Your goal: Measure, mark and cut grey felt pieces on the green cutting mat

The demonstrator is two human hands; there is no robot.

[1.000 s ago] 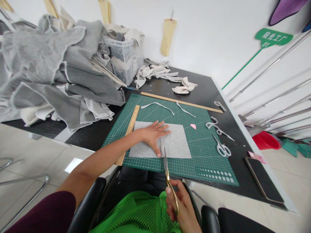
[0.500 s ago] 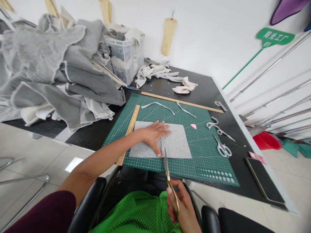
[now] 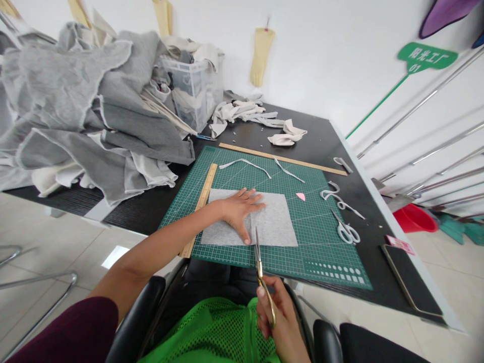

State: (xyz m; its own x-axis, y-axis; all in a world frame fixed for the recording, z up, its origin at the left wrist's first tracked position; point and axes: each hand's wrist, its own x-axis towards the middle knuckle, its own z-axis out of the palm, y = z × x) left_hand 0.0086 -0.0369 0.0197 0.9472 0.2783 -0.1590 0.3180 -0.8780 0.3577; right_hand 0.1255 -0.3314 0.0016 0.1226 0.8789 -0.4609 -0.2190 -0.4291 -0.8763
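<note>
A grey rectangle of fabric [image 3: 278, 217] lies flat on the green cutting mat [image 3: 317, 252]. My left hand [image 3: 242, 209] presses down on it with the fingers spread, left of the middle. A faint line runs down the fabric beside my thumb. In my right hand [image 3: 282, 315] are gold-handled scissors [image 3: 259, 267], my fingers wrapped through their loops. The blade tips reach the fabric's near edge, just right of my left thumb. Whether the cloth is between the blades I cannot tell.
One wooden ruler [image 3: 202, 201] lies on the mat's left, another ruler [image 3: 283, 159] across its far edge. White-handled scissors [image 3: 347, 232], fabric strips [image 3: 289, 171] and a pink piece [image 3: 300, 196] lie rightward. A phone [image 3: 410, 280] rests at the right edge. Grey cloth [image 3: 75, 85] is heaped left.
My right hand and the gold-handled scissors have shifted slightly left and forward at the fabric's near edge. My left hand stays in place on the fabric.
</note>
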